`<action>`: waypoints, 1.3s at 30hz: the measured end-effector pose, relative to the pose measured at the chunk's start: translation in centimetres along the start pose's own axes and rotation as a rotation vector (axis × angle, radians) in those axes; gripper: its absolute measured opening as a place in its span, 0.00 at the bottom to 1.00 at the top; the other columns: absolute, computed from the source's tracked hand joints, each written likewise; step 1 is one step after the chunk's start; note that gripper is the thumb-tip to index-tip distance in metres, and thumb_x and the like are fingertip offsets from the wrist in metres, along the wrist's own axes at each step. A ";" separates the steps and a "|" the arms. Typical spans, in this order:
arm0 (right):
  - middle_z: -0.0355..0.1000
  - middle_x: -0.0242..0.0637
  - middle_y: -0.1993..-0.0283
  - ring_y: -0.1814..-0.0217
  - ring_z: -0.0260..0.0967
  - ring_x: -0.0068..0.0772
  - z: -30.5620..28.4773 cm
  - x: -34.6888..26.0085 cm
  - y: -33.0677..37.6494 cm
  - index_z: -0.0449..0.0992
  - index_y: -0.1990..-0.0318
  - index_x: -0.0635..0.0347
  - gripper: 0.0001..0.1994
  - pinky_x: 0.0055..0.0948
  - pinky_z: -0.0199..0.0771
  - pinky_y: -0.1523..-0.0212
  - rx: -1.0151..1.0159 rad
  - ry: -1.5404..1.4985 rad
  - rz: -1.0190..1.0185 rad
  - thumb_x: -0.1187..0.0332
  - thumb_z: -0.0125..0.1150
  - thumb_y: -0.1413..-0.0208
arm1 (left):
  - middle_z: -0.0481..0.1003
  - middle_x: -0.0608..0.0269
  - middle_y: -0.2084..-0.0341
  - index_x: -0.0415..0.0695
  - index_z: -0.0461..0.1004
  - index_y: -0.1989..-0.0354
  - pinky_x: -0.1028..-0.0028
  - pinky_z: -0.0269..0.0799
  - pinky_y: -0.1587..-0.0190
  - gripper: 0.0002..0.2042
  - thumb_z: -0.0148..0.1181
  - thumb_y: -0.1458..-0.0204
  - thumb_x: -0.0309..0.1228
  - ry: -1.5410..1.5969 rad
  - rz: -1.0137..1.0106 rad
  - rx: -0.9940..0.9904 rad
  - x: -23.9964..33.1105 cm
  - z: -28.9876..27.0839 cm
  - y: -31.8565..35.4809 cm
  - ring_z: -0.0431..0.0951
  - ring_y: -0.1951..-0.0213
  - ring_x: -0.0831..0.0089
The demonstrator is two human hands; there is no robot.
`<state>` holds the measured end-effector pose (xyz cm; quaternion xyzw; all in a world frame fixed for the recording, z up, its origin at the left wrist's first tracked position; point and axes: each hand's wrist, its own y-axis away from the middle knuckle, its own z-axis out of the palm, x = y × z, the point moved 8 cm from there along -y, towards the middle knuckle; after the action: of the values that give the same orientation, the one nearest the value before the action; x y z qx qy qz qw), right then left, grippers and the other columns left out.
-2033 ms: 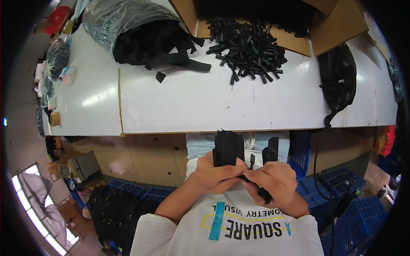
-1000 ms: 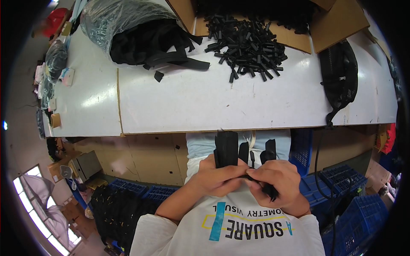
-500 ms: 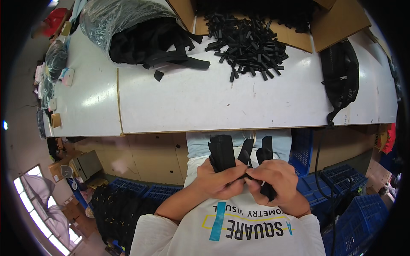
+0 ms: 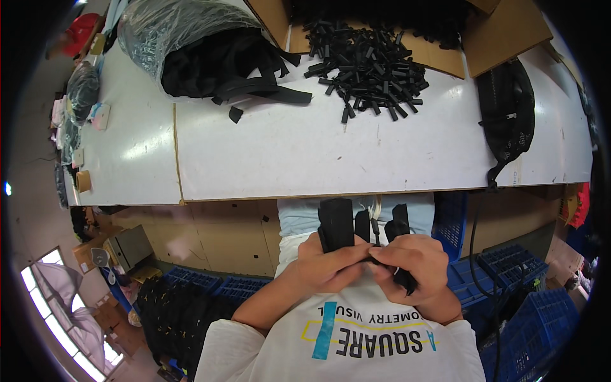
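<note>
Both hands meet in front of my shirt, below the table's near edge. My left hand (image 4: 328, 264) is closed round a thick folded black fabric strip (image 4: 336, 224) that stands up from the fist. My right hand (image 4: 417, 264) grips another black strip (image 4: 400, 219), whose lower end hangs under the palm. Between the hands a small black zipper pull (image 4: 375, 230) with a thin cord points up. My thumbs and fingertips pinch together at its base, hiding the join. A narrower black strip end (image 4: 362, 224) shows beside the left fingers.
On the white table (image 4: 318, 156) lies a heap of small black pulls (image 4: 375, 70) before an open cardboard box (image 4: 506, 38). A clear plastic bag (image 4: 146, 44) spills black strips (image 4: 223, 63). A black mesh pouch (image 4: 507, 118) hangs over the right side. Blue crates (image 4: 528, 331) stand below right.
Both hands have shifted slightly, still pinching together. The strip in my left hand has moved a little right, and the small pull between the hands now stands more upright.
</note>
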<state>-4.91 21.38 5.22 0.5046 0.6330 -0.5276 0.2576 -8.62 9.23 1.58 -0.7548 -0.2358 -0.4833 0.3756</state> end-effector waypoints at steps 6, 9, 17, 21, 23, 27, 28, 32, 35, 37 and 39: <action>0.66 0.36 0.82 0.86 0.64 0.30 0.0 -0.2 -0.6 0.73 0.69 0.65 0.13 0.24 0.61 0.86 -0.078 0.025 0.044 0.80 0.66 0.67 | 0.76 0.59 0.75 0.40 0.76 0.67 0.75 0.70 0.73 0.15 0.64 0.68 0.18 0.024 0.013 -0.015 -0.4 0.2 0.2 0.76 0.77 0.65; 0.66 0.35 0.83 0.87 0.61 0.25 0.2 0.2 -0.8 0.73 0.71 0.67 0.11 0.20 0.58 0.87 -0.091 -0.014 0.077 0.82 0.65 0.67 | 0.76 0.55 0.78 0.37 0.76 0.71 0.76 0.72 0.73 0.13 0.60 0.70 0.14 -0.023 0.015 -0.014 0.1 0.1 -0.3 0.77 0.78 0.67; 0.65 0.35 0.82 0.87 0.61 0.25 0.0 1.4 -0.6 0.72 0.72 0.64 0.09 0.21 0.58 0.86 -0.095 -0.142 0.270 0.81 0.64 0.62 | 0.75 0.57 0.81 0.38 0.75 0.73 0.76 0.70 0.77 0.09 0.61 0.67 0.17 -0.043 -0.070 -0.070 -0.5 0.7 -0.2 0.75 0.81 0.68; 0.65 0.34 0.82 0.86 0.61 0.21 0.1 2.0 -0.5 0.72 0.71 0.65 0.08 0.19 0.58 0.85 -0.103 -0.206 0.342 0.81 0.64 0.61 | 0.70 0.61 0.85 0.42 0.74 0.72 0.73 0.64 0.80 0.10 0.65 0.66 0.22 -0.019 -0.095 -0.077 -0.8 0.7 -0.4 0.70 0.84 0.66; 0.66 0.33 0.82 0.86 0.61 0.20 0.3 2.3 -0.3 0.72 0.71 0.64 0.08 0.19 0.58 0.84 -0.141 -0.228 0.370 0.81 0.63 0.60 | 0.71 0.60 0.84 0.41 0.75 0.73 0.75 0.65 0.80 0.08 0.65 0.65 0.22 -0.025 -0.081 -0.067 -0.7 0.6 -0.4 0.70 0.84 0.69; 0.66 0.33 0.82 0.85 0.62 0.20 0.4 2.8 0.1 0.73 0.71 0.64 0.07 0.18 0.58 0.84 -0.120 -0.313 0.446 0.81 0.63 0.60 | 0.73 0.61 0.84 0.38 0.76 0.74 0.80 0.66 0.80 0.07 0.65 0.64 0.22 0.015 -0.096 -0.134 -0.8 0.8 -0.4 0.69 0.86 0.76; 0.66 0.33 0.82 0.85 0.62 0.20 0.4 2.9 0.0 0.73 0.71 0.64 0.07 0.18 0.58 0.84 -0.099 -0.333 0.461 0.81 0.63 0.60 | 0.73 0.62 0.84 0.38 0.76 0.73 0.80 0.66 0.80 0.08 0.66 0.64 0.23 0.027 -0.109 -0.155 -0.8 0.9 -0.3 0.68 0.87 0.78; 0.66 0.34 0.82 0.85 0.62 0.22 -0.5 1.8 -0.4 0.74 0.71 0.63 0.08 0.19 0.58 0.84 -0.043 -0.242 0.300 0.81 0.63 0.62 | 0.72 0.64 0.81 0.42 0.76 0.68 0.81 0.56 0.85 0.13 0.68 0.66 0.25 0.118 -0.250 -0.027 -1.4 0.4 -0.4 0.62 0.89 0.80; 0.66 0.34 0.82 0.86 0.63 0.24 -0.4 1.1 -0.8 0.74 0.72 0.63 0.09 0.19 0.59 0.84 -0.097 -0.160 0.243 0.82 0.63 0.64 | 0.73 0.63 0.79 0.40 0.77 0.66 0.84 0.55 0.84 0.14 0.67 0.66 0.23 0.175 -0.179 0.045 -0.9 0.0 -1.1 0.60 0.88 0.84; 0.66 0.34 0.82 0.85 0.63 0.26 -0.5 0.8 -0.9 0.74 0.72 0.62 0.10 0.20 0.59 0.84 -0.124 -0.116 0.214 0.82 0.64 0.65 | 0.74 0.60 0.79 0.36 0.77 0.66 0.85 0.56 0.84 0.13 0.65 0.64 0.20 0.227 -0.080 0.015 -0.4 0.2 -1.4 0.59 0.88 0.87; 0.66 0.34 0.82 0.86 0.63 0.27 -0.8 0.2 -1.2 0.74 0.72 0.63 0.10 0.21 0.60 0.85 -0.102 -0.117 0.174 0.82 0.64 0.66 | 0.74 0.61 0.77 0.41 0.78 0.66 0.82 0.59 0.81 0.15 0.66 0.67 0.20 0.249 -0.098 0.013 -0.5 0.5 -1.2 0.65 0.85 0.80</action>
<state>-5.87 22.28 5.79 0.5122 0.5967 -0.4990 0.3641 -9.42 10.37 1.40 -0.6740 -0.2273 -0.5896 0.3827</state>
